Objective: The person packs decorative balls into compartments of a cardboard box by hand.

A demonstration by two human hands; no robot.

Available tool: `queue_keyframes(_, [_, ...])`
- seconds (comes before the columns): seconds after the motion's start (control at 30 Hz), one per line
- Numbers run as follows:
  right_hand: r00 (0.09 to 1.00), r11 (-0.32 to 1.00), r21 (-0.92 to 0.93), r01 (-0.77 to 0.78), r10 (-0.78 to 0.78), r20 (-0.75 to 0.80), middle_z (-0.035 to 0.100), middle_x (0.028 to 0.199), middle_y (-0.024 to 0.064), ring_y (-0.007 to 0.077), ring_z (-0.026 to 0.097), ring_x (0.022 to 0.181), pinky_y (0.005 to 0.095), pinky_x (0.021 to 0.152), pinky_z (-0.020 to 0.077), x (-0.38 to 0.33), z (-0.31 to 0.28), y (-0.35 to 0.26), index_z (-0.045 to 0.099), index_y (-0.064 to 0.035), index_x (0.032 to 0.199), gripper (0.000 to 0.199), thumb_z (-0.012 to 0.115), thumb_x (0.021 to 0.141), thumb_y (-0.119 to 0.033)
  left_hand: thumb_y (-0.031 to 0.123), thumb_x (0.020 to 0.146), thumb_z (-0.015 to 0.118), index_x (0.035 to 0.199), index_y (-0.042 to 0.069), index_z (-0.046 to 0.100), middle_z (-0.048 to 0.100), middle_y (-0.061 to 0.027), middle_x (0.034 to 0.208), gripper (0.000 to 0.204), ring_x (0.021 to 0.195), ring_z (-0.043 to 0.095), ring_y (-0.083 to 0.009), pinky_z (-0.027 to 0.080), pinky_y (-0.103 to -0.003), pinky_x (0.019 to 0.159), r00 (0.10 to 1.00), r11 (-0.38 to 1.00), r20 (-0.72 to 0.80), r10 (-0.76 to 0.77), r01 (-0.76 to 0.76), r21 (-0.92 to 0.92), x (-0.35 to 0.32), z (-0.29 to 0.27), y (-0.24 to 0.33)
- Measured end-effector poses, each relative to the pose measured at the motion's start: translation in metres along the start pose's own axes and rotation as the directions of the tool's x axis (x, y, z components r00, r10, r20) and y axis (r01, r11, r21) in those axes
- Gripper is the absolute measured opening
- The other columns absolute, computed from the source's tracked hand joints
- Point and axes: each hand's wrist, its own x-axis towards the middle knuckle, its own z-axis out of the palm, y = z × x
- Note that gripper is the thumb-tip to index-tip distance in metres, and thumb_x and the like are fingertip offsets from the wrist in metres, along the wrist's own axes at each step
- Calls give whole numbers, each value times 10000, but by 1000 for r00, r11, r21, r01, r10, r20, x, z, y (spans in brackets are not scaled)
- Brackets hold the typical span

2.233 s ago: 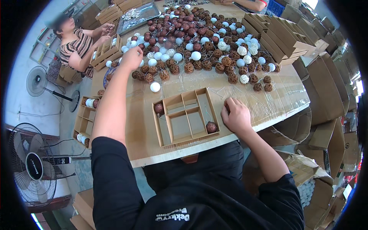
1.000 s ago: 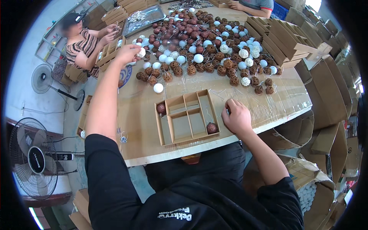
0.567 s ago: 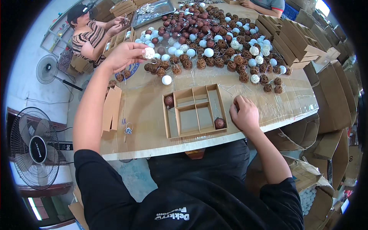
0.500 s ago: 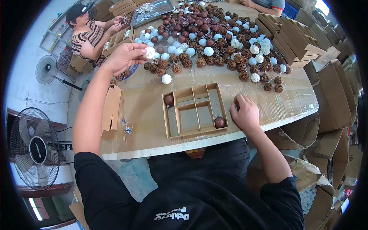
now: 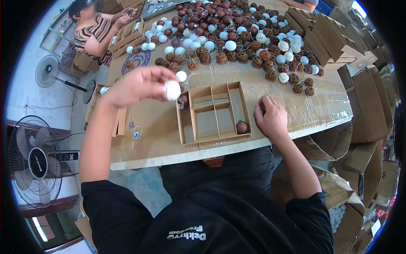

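Note:
My left hand (image 5: 141, 88) pinches a white woven-looking ball (image 5: 172, 90) between thumb and fingers, above the left rim of a shallow cardboard divider box (image 5: 197, 138). In the box, one dark-red glittery bauble (image 5: 242, 127) sits in the front right corner. A second dark-red bauble (image 5: 183, 100) lies in the far left compartment, partly covered by the held ball. My right hand (image 5: 272, 117) rests on the table just right of the box, fingers curled in; whether anything is inside them is hidden. A plain white ball (image 5: 181, 76) lies beyond the box, near my left fingers.
A large heap of dark-red baubles (image 5: 213, 17), brown woven balls (image 5: 222, 57) and white balls (image 5: 230, 45) covers the far table. Divider boxes (image 5: 327, 38) are stacked at right. A small beaded loop (image 5: 136, 134) lies at left. Across the left corner sits another person (image 5: 95, 36). Fans stand left.
My left hand has come nearer and to the right with the white ball, from the heap's edge to above the box's left side. My right hand stays in place.

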Motion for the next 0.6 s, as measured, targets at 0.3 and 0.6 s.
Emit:
queue_keyframes(0.3, [1000,999,-18,29,-29,-5,672,857,143,362,668,835,475,726,536,1,1,-1,600,-54,923,134,674,900,-163,24,970,635,1101,24,623,671,-58,1006,132,806,645,-110,527,-285,742,961,834,-266,-74,206,512,4,59,-73])
queue_keyframes(0.6, [1000,1000,-24,12,-12,-5,674,863,148,363,669,839,475,730,536,-1,3,1,608,-51,916,126,677,890,-154,246,854,823,1078,72,636,627,-82,1011,340,807,639,-216,529,-348,741,911,795,-257,322,-113,596,-6,77,-87])
